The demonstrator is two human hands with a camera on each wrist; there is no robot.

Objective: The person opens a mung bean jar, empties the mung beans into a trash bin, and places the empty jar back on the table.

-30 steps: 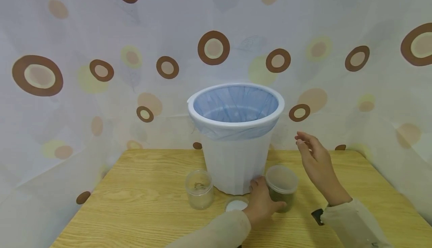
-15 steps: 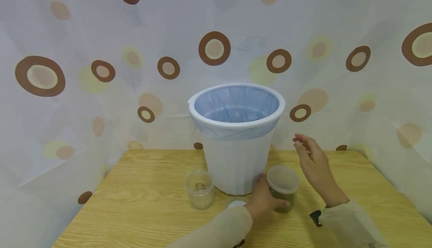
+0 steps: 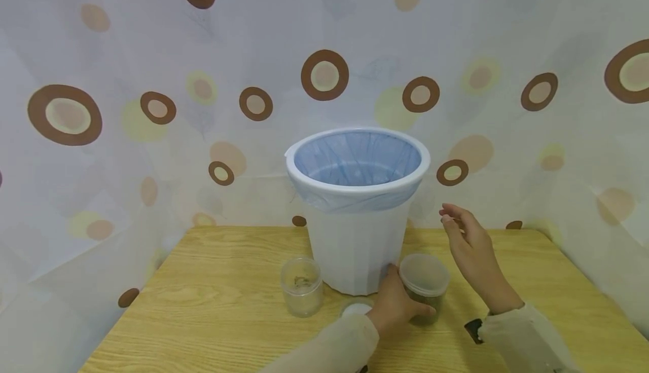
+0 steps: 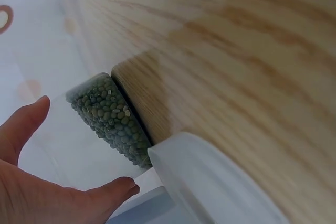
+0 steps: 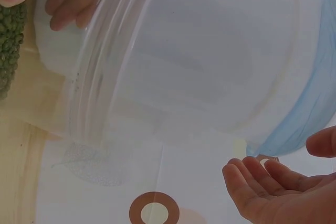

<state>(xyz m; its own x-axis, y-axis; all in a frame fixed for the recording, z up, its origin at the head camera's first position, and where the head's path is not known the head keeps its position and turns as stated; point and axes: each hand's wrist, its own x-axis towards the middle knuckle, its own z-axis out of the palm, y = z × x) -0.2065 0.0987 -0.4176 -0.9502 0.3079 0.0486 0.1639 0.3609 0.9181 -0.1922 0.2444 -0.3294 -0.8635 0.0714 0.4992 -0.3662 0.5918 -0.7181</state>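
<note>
My left hand (image 3: pixel 395 302) grips the side of a clear plastic jar (image 3: pixel 425 277) on the table, thumb in front and fingers on the left side. Small green beans (image 4: pixel 111 118), which look like mung beans, fill its lower part. In the right wrist view, the jar's ridged translucent upper edge (image 5: pixel 118 51) shows above the beans. My right hand (image 3: pixel 474 254) is raised to the right of the jar, fingers loosely bent and nothing in them. A white bin (image 3: pixel 357 243) with a blue liner stands behind the jar.
Left of the bin's foot stands another clear jar (image 3: pixel 301 291) with a little brownish stuff inside. A small round container (image 3: pixel 356 307) with something white sits in front of the bin, partly hidden by my left sleeve. A dotted sheet (image 3: pixel 203 136) hangs behind the wooden table (image 3: pixel 213 305).
My right hand has come slightly lower and to the left. The left hand stays at the bean jar, and the view has shifted a little.
</note>
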